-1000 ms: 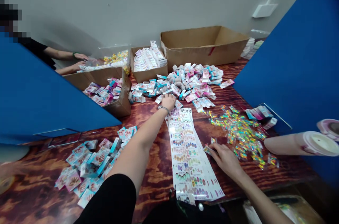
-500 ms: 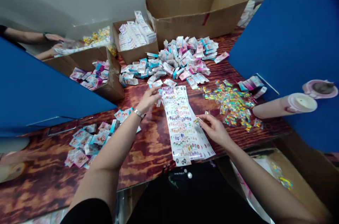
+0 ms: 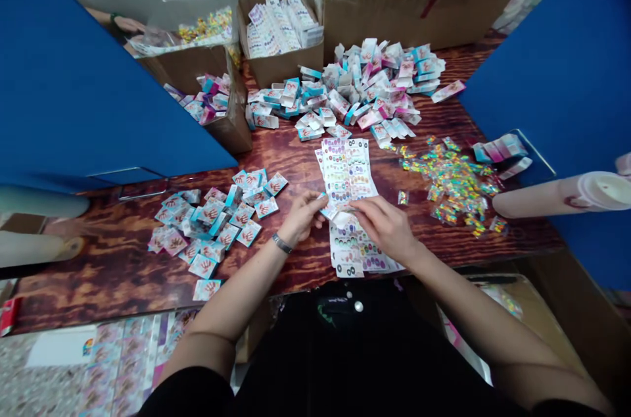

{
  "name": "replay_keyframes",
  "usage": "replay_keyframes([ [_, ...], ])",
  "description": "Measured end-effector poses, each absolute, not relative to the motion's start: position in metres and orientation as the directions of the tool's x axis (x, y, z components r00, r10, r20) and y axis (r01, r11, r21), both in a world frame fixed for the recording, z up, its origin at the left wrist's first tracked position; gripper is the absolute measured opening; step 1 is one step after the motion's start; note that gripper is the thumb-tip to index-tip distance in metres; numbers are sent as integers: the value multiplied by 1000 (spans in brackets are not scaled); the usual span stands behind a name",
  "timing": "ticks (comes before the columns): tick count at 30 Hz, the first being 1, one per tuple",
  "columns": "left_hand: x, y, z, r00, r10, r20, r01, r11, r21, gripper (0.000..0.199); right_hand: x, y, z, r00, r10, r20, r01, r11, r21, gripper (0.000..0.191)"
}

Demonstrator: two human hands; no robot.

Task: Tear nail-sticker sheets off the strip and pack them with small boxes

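My left hand [image 3: 302, 220] pinches a small white and blue carton [image 3: 329, 209] above the printed sheets. The fingers of my right hand [image 3: 387, 227] are closed at the carton's white open end. What lies between those fingertips is hidden. Beneath both hands, long sticker sheets [image 3: 351, 168] with rows of coloured ovals lie in an overlapping stack. A single small clear packet [image 3: 403, 197] rests right of the sheets, near a heap of colourful packets [image 3: 451, 173]. Left of my left hand is a pile of small cartons [image 3: 211, 212] with a hand print on them.
Many open-ended cartons [image 3: 369, 91] are heaped at the back. Behind them stand a box of sticker sheets [image 3: 280, 65] and a large cardboard box [image 3: 394, 19]. Blue panels [image 3: 552, 75] flank the table; a pale bottle [image 3: 542, 198] stands right. Another person's hand [image 3: 131, 25] shows back left.
My left hand has come back from the far end of the sheets with a carton. My right hand, which held a small packet, has moved to the carton's end. The view has shifted.
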State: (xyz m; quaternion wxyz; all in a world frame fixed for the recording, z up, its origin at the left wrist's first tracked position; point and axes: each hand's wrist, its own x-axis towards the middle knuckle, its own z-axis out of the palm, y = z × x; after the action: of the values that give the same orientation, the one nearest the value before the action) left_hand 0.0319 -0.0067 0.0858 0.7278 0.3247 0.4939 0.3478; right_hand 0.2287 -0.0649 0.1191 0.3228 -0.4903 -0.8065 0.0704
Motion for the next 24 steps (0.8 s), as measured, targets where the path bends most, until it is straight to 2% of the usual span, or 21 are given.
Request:
replay_keyframes([
  [3,32,-13,89,264,811,-522,-235,579,780,30,229,-65,117,-492,730,474,784,609,-124,27],
  [5,31,-15,91,276,807,-522,-267,587,764,28,232,-66,115,-567,696,440,765,644,-33,29],
  [9,27,-17,90,309,786,-535,-317,616,721,19,236,-68,113,-582,703,408,739,667,-95,34],
  [12,25,-18,89,341,769,-541,-337,637,693,19,238,-69,115,-586,689,425,735,674,-79,34],
  [20,26,-23,95,407,760,-507,-263,629,731,30,236,-68,120,-618,691,376,710,695,-111,32],
  [24,19,-26,98,519,727,-449,-156,597,787,47,235,-66,123,-588,709,390,744,663,-83,27],
])
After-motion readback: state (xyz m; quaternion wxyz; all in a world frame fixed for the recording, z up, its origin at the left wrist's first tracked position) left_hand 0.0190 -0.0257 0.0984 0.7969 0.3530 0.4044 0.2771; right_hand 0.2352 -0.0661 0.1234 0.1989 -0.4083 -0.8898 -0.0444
